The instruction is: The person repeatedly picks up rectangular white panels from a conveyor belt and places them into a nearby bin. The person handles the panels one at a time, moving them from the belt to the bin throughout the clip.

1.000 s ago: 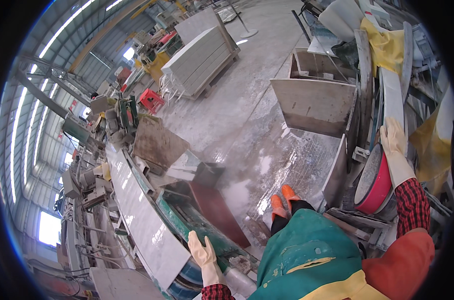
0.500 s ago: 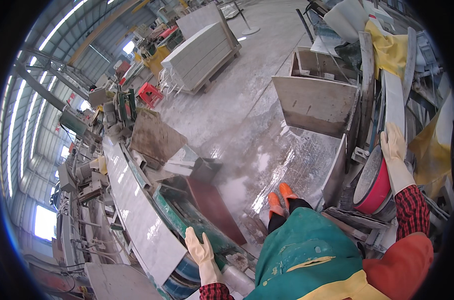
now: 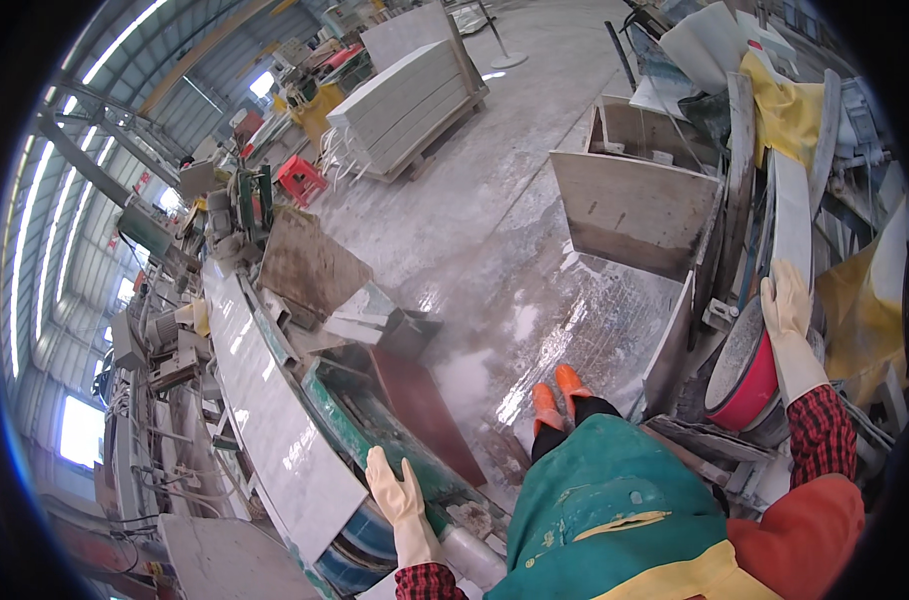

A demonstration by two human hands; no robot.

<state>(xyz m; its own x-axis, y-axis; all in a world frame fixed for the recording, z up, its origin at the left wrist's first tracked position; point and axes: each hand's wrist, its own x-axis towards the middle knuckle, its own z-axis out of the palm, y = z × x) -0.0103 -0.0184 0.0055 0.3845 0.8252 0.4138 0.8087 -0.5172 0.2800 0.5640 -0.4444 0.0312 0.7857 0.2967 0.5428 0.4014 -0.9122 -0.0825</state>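
Both my hands wear cream rubber gloves. My left hand (image 3: 401,500) has its fingers stretched out beside the near end of a long pale stone slab (image 3: 289,435), which lies along the machine bed on the left; whether it touches the slab is unclear. My right hand (image 3: 790,308) reaches forward at the right, fingers extended and flat over the near end of a narrow white strip (image 3: 791,205). Just left of it is a round grey-faced drum with a red rim (image 3: 757,385). No object shows in either hand.
A green machine frame (image 3: 374,420) runs beside the slab. Boards (image 3: 629,210) stand upright at the right on the wet floor (image 3: 534,310). Farther off are stacked pale slabs (image 3: 399,110) on a pallet and a red stool (image 3: 300,180). Yellow cloth (image 3: 784,110) hangs at the far right.
My right hand has shifted slightly back toward me along the white strip. My left hand stays almost where it was. The whole view has moved a little.
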